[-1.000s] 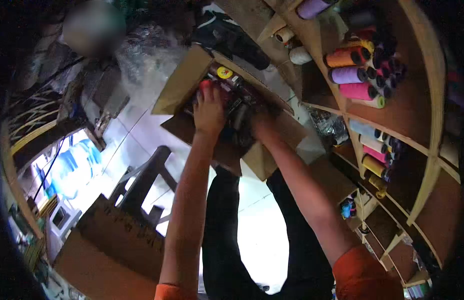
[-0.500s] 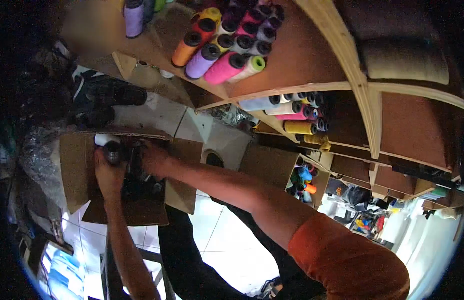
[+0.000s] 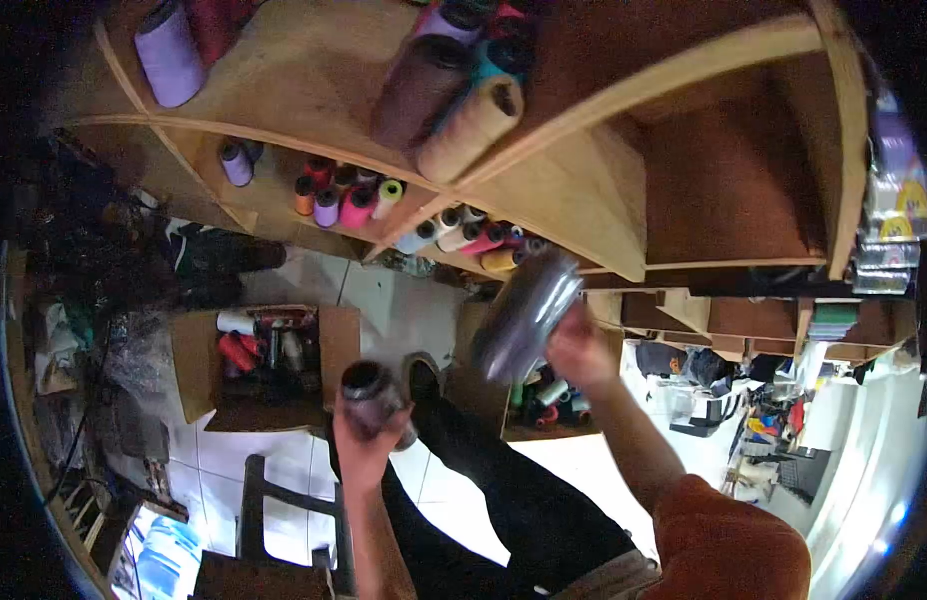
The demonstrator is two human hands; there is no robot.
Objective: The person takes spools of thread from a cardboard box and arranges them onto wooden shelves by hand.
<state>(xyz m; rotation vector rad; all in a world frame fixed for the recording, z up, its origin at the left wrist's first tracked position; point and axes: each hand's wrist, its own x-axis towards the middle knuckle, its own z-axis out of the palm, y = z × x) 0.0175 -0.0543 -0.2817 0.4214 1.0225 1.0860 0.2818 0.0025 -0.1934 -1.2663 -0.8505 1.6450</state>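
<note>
My left hand (image 3: pixel 364 450) is wrapped round a dark thread spool (image 3: pixel 372 398) with its dark end facing up, in the lower middle of the head view. To the right and higher, my right hand (image 3: pixel 586 352) grips a larger grey thread spool (image 3: pixel 527 315) in shiny clear plastic, smeared by motion. Below the shelves at left sits an open cardboard box (image 3: pixel 197 370) holding red, white and dark spools. Another cardboard box (image 3: pixel 491 385) with spools stands partly behind the wrapped spool.
Wooden shelves (image 3: pixel 684 90) cross the top, with large spools (image 3: pixel 474 125) on one board and smaller coloured spools (image 3: pixel 356 205) lower down. A dark stool (image 3: pixel 294 495) stands at lower left. Clear plastic wrap (image 3: pixel 134 345) lies beside the left box.
Both hands have come up out of the left box and moved right, each now holding a spool. The view has shifted, bringing in more of the upper shelves.
</note>
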